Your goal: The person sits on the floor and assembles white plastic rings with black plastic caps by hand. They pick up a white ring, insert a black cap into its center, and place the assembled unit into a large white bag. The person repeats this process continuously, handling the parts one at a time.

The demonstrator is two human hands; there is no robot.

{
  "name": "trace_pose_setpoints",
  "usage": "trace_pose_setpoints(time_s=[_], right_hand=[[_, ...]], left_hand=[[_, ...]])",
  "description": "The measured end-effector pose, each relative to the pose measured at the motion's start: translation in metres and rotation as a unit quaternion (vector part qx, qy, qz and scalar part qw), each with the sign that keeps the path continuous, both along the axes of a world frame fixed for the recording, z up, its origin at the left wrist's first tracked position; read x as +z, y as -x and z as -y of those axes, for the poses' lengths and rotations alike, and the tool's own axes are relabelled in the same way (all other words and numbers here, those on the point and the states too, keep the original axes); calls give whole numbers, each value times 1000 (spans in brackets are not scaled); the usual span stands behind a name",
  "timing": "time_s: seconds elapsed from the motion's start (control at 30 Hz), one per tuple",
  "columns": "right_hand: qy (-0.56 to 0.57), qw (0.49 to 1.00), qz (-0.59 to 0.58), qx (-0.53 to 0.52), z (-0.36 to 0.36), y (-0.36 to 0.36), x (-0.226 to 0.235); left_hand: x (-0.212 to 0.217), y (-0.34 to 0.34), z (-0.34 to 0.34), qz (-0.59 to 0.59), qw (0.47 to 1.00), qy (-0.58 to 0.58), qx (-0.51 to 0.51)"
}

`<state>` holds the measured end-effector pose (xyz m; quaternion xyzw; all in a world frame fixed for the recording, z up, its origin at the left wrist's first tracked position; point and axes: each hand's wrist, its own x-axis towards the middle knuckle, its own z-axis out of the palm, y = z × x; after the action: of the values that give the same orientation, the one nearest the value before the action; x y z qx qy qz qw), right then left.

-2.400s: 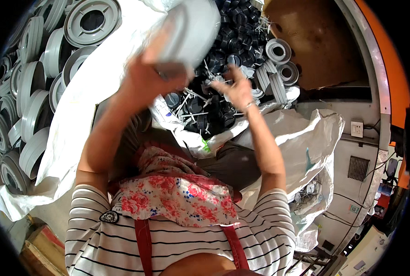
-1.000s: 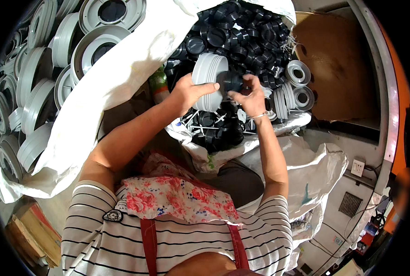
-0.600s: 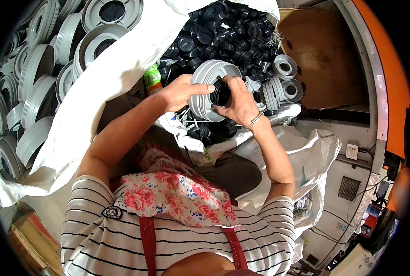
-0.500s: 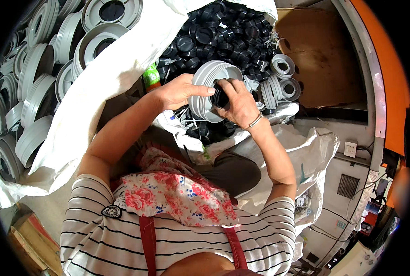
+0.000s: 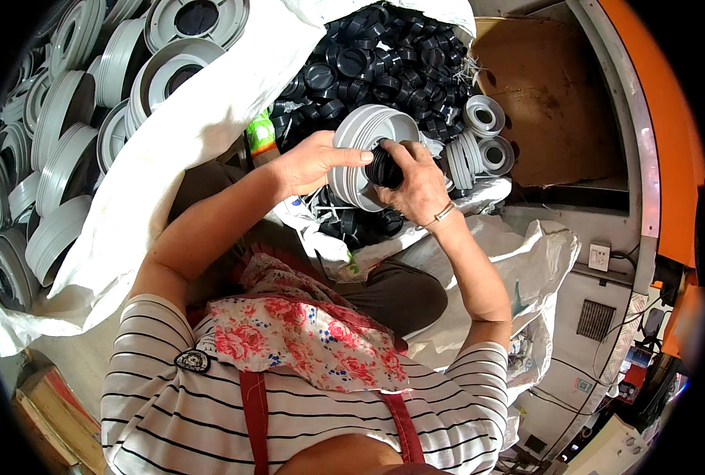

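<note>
Head view: I see the left hand (image 5: 311, 164) gripping a ribbed grey ring (image 5: 346, 133) near the centre, the right hand (image 5: 421, 190) pinching a black threaded cap (image 5: 381, 168) at its hub, seating unclear, with heaped black caps (image 5: 352, 61) on the far side apparently left to fit.

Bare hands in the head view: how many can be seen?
2: the left hand, gripping the grey ribbed ring from its left side, and the right hand, grasping the black threaded piece inside it. Parts of both are hidden.
</note>
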<state>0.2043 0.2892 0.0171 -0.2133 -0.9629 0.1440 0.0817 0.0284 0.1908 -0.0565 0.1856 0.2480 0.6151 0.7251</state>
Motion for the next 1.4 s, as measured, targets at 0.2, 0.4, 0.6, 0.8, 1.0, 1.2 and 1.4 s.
trace_pose_setpoints(time_s=[0.2, 0.4, 0.6, 0.8, 1.0, 1.2, 1.4], right_hand=[[102, 989, -79, -66, -1, 7, -11], [174, 976, -72, -112, -1, 7, -14], [139, 980, -57, -132, 2, 7, -11], [439, 852, -143, -246, -15, 13, -32], [200, 972, 12, -125, -4, 3, -11], [294, 937, -89, -167, -10, 1, -36], [732, 649, -134, -157, -29, -3, -49]], left_hand=[[-3, -2, 0, -40, 999, -31, 11], [-3, -3, 2, -67, 997, -36, 16], [-2, -9, 3, -68, 996, -43, 25], [-1, -14, 5, -158, 981, -77, 76], [-1, -13, 0, -142, 981, -76, 110], [12, -11, 7, -241, 965, -29, 95], [68, 6, 7, -597, 787, -54, 146]])
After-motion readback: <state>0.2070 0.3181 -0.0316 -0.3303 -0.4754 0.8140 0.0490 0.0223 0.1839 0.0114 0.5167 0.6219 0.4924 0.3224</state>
